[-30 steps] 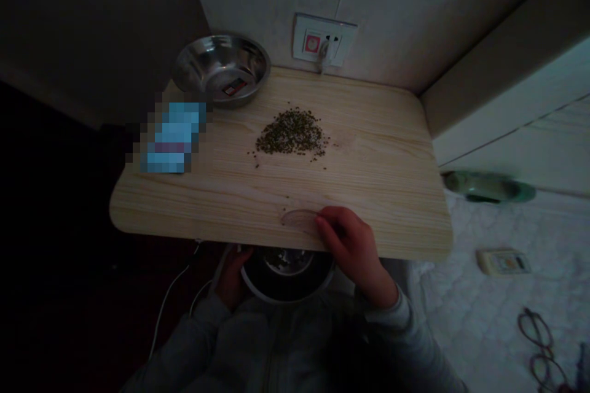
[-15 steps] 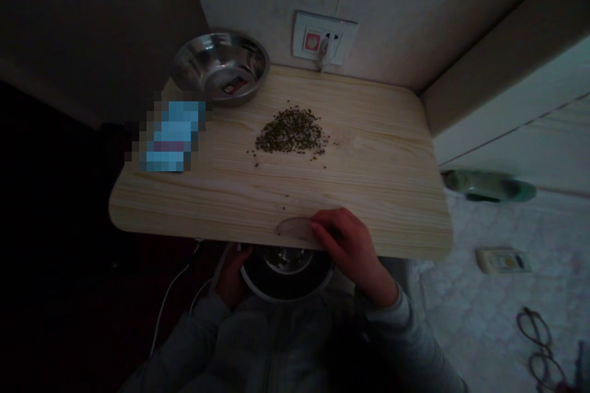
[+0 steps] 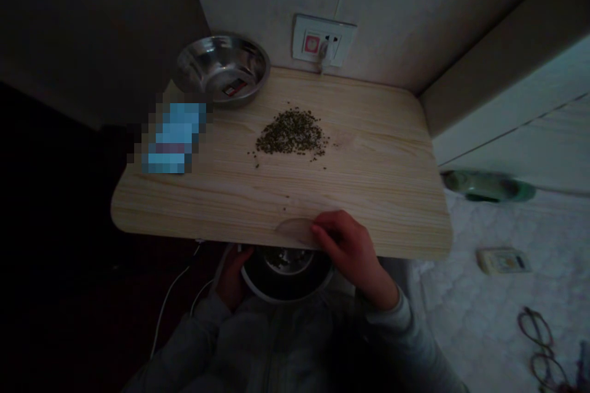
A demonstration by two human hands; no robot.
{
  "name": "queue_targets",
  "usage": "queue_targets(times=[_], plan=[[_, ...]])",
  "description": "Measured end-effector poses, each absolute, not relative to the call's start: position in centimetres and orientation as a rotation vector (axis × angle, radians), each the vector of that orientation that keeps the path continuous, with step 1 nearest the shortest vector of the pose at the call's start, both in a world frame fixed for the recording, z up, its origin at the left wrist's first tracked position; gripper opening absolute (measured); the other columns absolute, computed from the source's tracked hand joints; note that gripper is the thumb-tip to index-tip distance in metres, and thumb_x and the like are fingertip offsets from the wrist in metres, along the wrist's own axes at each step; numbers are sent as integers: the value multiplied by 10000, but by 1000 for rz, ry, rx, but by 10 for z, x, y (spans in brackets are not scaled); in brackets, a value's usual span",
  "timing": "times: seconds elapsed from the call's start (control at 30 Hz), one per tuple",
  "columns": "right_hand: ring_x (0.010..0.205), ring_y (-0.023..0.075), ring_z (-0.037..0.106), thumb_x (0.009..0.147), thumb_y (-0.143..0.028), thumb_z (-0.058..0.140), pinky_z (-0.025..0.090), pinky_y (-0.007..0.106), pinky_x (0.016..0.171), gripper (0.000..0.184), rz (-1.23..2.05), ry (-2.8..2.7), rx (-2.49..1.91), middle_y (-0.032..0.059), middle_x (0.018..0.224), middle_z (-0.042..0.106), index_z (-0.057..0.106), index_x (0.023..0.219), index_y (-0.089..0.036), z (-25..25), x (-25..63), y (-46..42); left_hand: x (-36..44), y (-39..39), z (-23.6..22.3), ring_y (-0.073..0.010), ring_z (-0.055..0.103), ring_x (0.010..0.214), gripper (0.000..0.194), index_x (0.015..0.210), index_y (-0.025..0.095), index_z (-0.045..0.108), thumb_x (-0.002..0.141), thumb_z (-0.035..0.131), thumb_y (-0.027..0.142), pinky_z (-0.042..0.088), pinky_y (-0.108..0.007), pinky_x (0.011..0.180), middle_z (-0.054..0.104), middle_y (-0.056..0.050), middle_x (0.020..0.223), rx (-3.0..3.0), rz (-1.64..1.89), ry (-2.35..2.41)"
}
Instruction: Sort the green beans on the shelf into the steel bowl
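Near the front edge of the wooden table, my right hand [image 3: 345,239] is closed on one end of a thin, translucent, rounded piece [image 3: 294,230], which lies low against the tabletop. Below that edge, my left hand [image 3: 233,276] grips the left side of a dark bowl [image 3: 281,287] with a pale rim. The table partly covers this bowl; some small grains show on its shiny metal bottom. A loose heap of small greenish-brown grains [image 3: 292,132] lies mid-table. A few stray grains [image 3: 284,209] are scattered between the heap and the translucent piece.
A steel basin [image 3: 253,83] stands at the table's [image 3: 378,184] back left, with a blurred-out lit screen [image 3: 173,138] before it. Behind is a wall socket [image 3: 324,41] with a plug. At right, a green bottle [image 3: 488,186], a small pale box [image 3: 503,261] and glasses [image 3: 537,328] lie on white bedding.
A couple of dark specks beside the translucent piece at the table edge no longer show. Both hands stay in nearly the same place; the view has shifted very slightly.
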State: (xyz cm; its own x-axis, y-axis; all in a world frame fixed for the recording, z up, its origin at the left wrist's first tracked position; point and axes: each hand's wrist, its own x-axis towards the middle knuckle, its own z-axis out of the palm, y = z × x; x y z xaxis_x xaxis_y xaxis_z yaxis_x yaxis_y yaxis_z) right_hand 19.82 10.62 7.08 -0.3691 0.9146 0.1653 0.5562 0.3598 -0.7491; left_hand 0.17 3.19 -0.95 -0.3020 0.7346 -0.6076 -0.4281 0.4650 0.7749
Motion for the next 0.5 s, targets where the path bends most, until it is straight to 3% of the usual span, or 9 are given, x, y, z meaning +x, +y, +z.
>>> queue_targets(times=[0.5], plan=[[588,141,585,804,-299,531,445,252,527,98,719,-1750,-1572,6,643,618,501,782,-208,67,198,104,1,34,-1,-310,536,1049,147,560,229,608,519,698,337,380,-404,918,669,-56,757,285,1183,1504]])
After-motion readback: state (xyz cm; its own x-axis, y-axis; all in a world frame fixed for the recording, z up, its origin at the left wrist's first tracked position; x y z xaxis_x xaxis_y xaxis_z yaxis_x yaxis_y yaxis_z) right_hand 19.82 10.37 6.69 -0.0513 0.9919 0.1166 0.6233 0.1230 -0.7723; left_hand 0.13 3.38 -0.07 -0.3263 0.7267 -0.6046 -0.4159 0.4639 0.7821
